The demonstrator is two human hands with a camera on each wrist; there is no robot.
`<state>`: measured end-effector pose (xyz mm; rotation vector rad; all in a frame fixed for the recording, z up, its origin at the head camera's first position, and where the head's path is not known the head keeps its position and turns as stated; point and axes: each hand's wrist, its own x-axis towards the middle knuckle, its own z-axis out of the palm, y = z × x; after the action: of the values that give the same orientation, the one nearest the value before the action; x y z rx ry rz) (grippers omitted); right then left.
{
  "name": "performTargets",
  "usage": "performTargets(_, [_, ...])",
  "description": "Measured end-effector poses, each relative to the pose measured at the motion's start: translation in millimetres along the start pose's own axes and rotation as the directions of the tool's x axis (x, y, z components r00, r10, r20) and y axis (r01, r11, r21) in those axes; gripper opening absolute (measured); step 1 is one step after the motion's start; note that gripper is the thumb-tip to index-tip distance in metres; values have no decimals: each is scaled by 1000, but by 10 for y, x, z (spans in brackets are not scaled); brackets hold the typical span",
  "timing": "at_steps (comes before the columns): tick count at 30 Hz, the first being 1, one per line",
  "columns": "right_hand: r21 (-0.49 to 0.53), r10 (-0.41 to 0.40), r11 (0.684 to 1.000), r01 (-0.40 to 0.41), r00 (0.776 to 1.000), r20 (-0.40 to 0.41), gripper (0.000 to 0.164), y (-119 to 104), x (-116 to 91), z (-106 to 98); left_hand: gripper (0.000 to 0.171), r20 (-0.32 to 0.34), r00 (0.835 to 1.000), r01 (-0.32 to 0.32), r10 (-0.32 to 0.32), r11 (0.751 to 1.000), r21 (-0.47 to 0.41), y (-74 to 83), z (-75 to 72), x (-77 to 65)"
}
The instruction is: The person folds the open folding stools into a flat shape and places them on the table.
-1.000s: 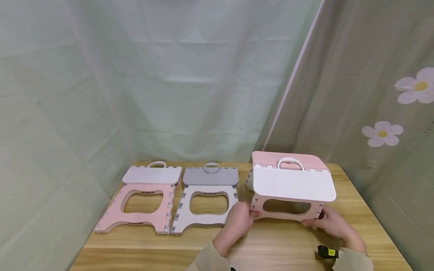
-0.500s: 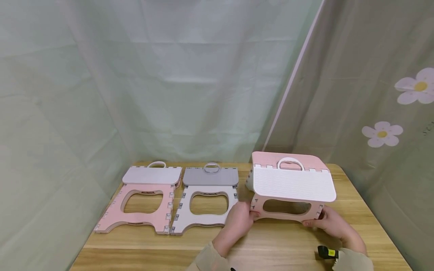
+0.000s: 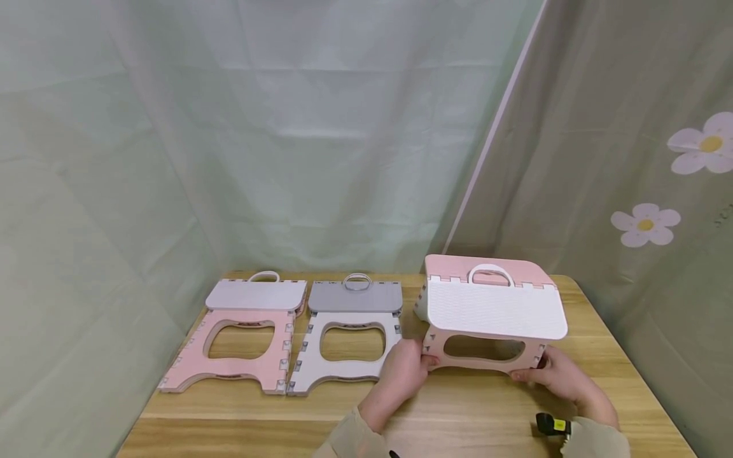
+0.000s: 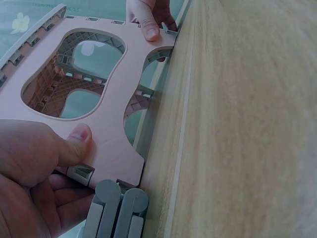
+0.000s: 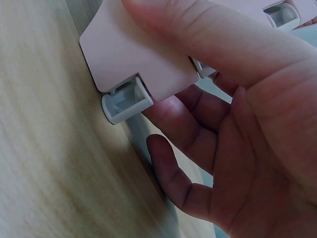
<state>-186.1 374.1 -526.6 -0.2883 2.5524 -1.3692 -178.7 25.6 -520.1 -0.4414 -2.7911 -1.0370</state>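
A folding step stool (image 3: pixel 495 308) stands partly unfolded at the right of the table, its pink and white top halves sloping down from the handle. My left hand (image 3: pixel 405 369) grips the lower left corner of its pink front leg panel, thumb on the front face and fingers behind, as the left wrist view shows. On the opposite corner, my right hand (image 3: pixel 567 378) pinches the same panel (image 5: pixel 133 54) between thumb and fingers. Left of it lie two folded stools: a grey and white one (image 3: pixel 350 372) close to my left hand, and a pink and white one (image 3: pixel 246 367).
The wooden table (image 3: pixel 275 426) carries all the stools. A pale curtain (image 3: pixel 343 159) hangs behind and at both sides, with printed flowers on the right. A black device with a yellow label (image 3: pixel 552 425) sits at my right wrist.
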Motion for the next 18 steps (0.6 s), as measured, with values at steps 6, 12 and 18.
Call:
performTargets(6, [-7, 0, 1000, 0, 1000, -3, 57, 4, 1, 2, 24, -1, 1000, -1, 1, 1000, 8, -2, -1, 0])
performTargets(12, [-16, 8, 1000, -8, 1000, -7, 56, 1, -1, 1, 24, 4, 1000, 8, -8, 1000, 7, -3, 3, 1])
performTargets(18, [-15, 16, 1000, -16, 1000, 1, 56, -9, -4, -4, 23, 4, 1000, 2, -2, 1000, -2, -1, -1, 1])
